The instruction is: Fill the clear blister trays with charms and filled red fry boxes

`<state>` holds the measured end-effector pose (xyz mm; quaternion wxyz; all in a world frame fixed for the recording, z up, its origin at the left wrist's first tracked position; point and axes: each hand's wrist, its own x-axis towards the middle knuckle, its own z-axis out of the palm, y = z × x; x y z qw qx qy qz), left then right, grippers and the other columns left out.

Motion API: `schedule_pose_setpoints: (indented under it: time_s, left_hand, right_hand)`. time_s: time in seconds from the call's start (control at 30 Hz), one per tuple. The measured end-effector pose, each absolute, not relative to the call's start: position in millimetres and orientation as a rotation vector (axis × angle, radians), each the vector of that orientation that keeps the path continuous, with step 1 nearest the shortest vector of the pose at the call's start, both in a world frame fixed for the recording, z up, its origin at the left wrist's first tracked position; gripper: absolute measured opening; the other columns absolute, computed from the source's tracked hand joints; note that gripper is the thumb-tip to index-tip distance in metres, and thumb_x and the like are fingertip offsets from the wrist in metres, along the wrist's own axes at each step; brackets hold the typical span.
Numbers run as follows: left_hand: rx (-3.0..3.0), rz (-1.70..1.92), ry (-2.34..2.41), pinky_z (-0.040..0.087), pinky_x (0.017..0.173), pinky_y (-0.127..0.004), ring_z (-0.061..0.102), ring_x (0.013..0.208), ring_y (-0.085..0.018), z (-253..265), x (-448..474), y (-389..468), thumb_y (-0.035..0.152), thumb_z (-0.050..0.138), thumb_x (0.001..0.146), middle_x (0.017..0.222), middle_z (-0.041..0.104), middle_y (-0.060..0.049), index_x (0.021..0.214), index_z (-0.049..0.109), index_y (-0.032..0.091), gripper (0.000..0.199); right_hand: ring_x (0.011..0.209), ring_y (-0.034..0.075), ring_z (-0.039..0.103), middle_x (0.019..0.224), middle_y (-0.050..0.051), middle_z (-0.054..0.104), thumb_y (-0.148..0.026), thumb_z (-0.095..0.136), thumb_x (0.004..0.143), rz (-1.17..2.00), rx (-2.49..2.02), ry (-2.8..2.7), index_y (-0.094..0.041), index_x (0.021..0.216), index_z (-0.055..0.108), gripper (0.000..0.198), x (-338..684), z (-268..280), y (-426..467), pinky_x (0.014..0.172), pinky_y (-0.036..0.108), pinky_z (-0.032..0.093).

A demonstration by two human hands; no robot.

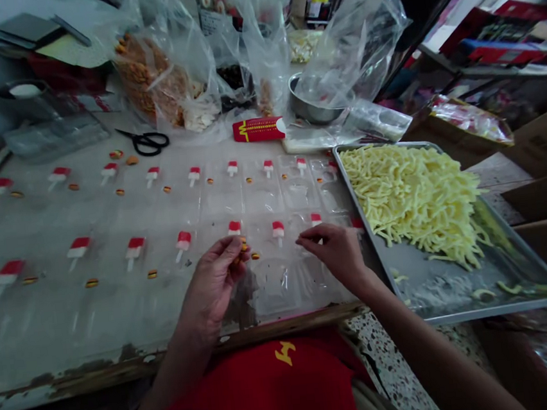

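My left hand (216, 276) is closed around several miniature hot dogs (243, 249), which show at its fingertips. My right hand (336, 249) pinches its thumb and fingers together over a clear plastic tray; anything between them is too small to make out. Just behind its fingers lies a red and white toy popsicle (316, 219). Another popsicle (278, 229) and a loose miniature hot dog (255, 256) rest between my hands. Rows of clear trays (274, 282) cover the table, many bearing one popsicle and one hot dog, such as the hot dog (152, 274) further left.
At my right, a metal tray (438, 308) holds a heap of pale yellow fry-like strips (412, 191). Black scissors (149, 143), a red fries carton (259, 129), a metal bowl (315, 107) and bulging plastic bags (155, 81) line the back. Cardboard boxes (543, 140) stand far right.
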<state>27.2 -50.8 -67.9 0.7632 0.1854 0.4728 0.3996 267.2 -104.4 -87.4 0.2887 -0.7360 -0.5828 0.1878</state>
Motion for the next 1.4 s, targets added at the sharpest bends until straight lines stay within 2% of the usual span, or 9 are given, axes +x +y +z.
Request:
schedule_pose_setpoints:
  time_s: [0.17,0.4,0.57,0.77,0.93,1.0,1.1,1.2,1.4]
  left_hand:
    - [0.386,0.786,0.975,0.050,0.054,-0.013,0.063,0.065,-0.007,-66.8,67.3,-47.1,0.018,0.079,0.079,0.078,0.068,-0.003,0.086,0.072,0.011,0.012]
    - [0.370,0.751,0.990,0.051,0.055,-0.012,0.062,0.065,-0.005,-71.5,83.6,-44.0,0.019,0.082,0.077,0.083,0.069,-0.003,0.091,0.074,0.011,0.018]
    - [0.438,0.717,0.944,0.051,0.054,-0.011,0.061,0.064,-0.005,-70.8,89.7,-44.5,0.018,0.085,0.073,0.079,0.068,-0.001,0.091,0.075,0.011,0.022]
    - [0.448,0.733,0.973,0.051,0.055,-0.011,0.064,0.065,-0.006,-67.9,100.1,-47.0,0.015,0.085,0.072,0.080,0.070,-0.001,0.087,0.073,0.012,0.019]
    - [0.445,0.720,0.997,0.051,0.054,-0.012,0.063,0.062,-0.005,-68.3,103.8,-50.8,0.017,0.082,0.077,0.077,0.069,-0.001,0.085,0.072,0.012,0.014]
    - [0.439,0.723,0.993,0.050,0.053,-0.012,0.062,0.060,-0.005,-69.8,105.1,-51.2,0.016,0.082,0.077,0.076,0.069,-0.001,0.084,0.071,0.011,0.014]
    - [0.431,0.725,0.947,0.050,0.053,-0.011,0.062,0.060,-0.004,-72.0,111.3,-51.2,0.016,0.081,0.079,0.076,0.069,-0.002,0.086,0.071,0.011,0.013]
    - [0.417,0.698,0.900,0.050,0.051,-0.010,0.060,0.057,-0.004,-72.8,123.0,-49.9,0.015,0.078,0.081,0.073,0.068,-0.001,0.085,0.070,0.010,0.010]
    - [0.472,0.598,0.798,0.050,0.051,-0.009,0.057,0.054,-0.003,-62.3,153.9,-43.9,0.015,0.081,0.078,0.068,0.064,0.000,0.080,0.069,0.010,0.013]
  right_hand:
    - [0.092,0.021,0.064,0.091,0.008,0.073,-0.026,0.061,0.096,0.404,-1.823,-1.976,-0.021,0.094,0.079,0.019,276.1,-95.1,-109.6,0.083,0.033,0.047]
    - [0.061,0.015,0.060,0.068,0.002,0.072,-0.037,0.082,0.076,0.685,-2.185,-1.766,-0.022,0.073,0.077,0.016,288.6,-86.9,-75.9,0.057,0.028,0.036]
    - [0.048,0.014,0.056,0.052,0.002,0.065,-0.037,0.085,0.069,0.831,-2.195,-1.962,-0.021,0.055,0.070,0.026,296.2,-76.7,-44.9,0.052,0.029,0.035]
    - [0.043,0.012,0.055,0.044,0.001,0.061,-0.023,0.080,0.069,1.379,-2.209,-1.887,-0.018,0.044,0.060,0.033,297.6,-69.6,-22.2,0.050,0.025,0.042]
    - [0.043,0.010,0.053,0.050,0.000,0.064,-0.034,0.081,0.071,1.478,-1.846,-1.698,-0.018,0.057,0.066,0.026,323.3,-58.5,-32.4,0.047,0.023,0.040]
    - [0.048,0.009,0.055,0.058,-0.001,0.067,-0.038,0.084,0.068,1.394,-1.641,-1.497,-0.018,0.074,0.073,0.023,325.2,-52.8,-48.0,0.048,0.022,0.042]
    - [0.067,0.012,0.065,0.078,0.000,0.074,-0.038,0.084,0.068,1.338,-1.351,-1.270,-0.021,0.102,0.075,0.040,310.0,-52.0,-74.7,0.065,0.025,0.052]
    - [0.081,0.014,0.068,0.090,0.003,0.076,-0.039,0.080,0.075,1.271,-1.236,-1.182,-0.021,0.099,0.077,0.031,292.4,-57.4,-89.9,0.079,0.029,0.055]
    - [0.070,0.011,0.061,0.079,0.001,0.073,-0.036,0.079,0.077,1.258,-1.327,-1.182,-0.020,0.092,0.078,0.022,321.6,-42.9,-90.9,0.068,0.025,0.050]
